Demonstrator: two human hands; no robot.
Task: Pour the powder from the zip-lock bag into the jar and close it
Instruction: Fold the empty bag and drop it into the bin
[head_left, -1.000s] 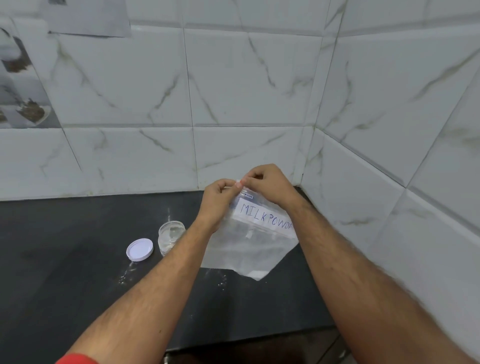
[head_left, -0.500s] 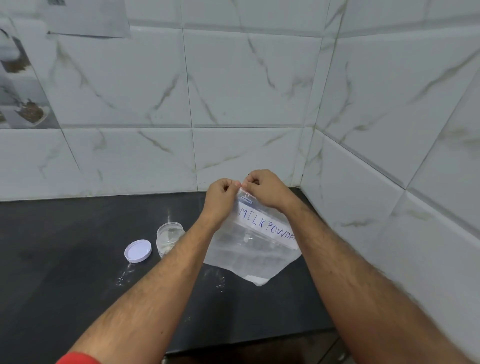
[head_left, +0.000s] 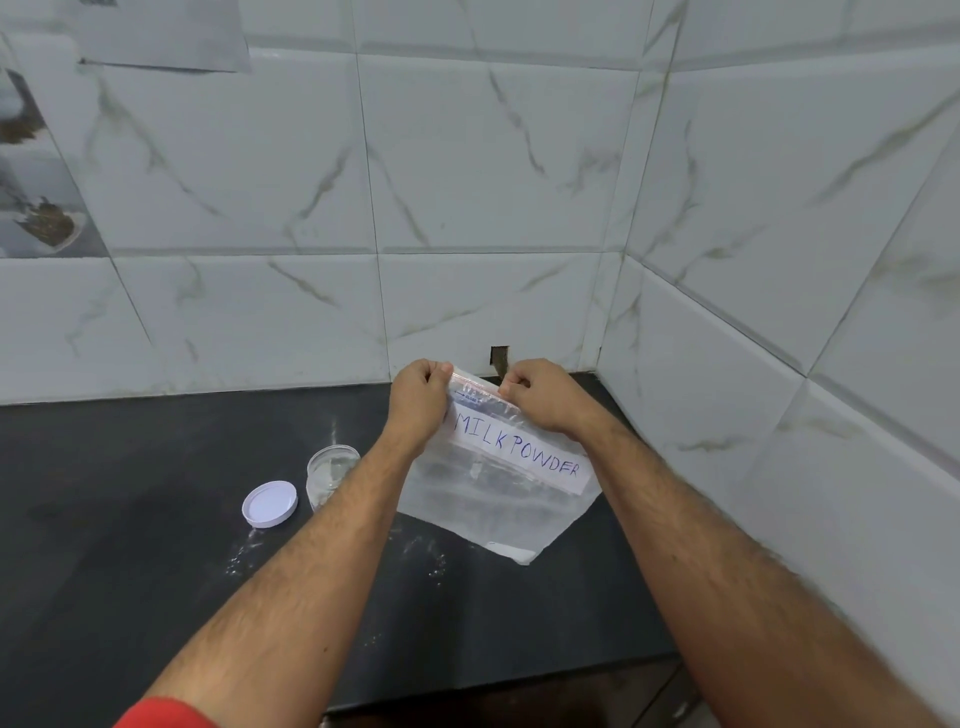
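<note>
Clear zip-lock bag (head_left: 498, 493) hangs pinched between both hands at its top edge.

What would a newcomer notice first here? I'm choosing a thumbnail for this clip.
First, the clear bag marked MILK POWDER near the counter's back corner, its top edge pinched by the left hand and the right hand. Next, left of the bag on the dark counter, the open jar with its white lid lying beside it.
</note>
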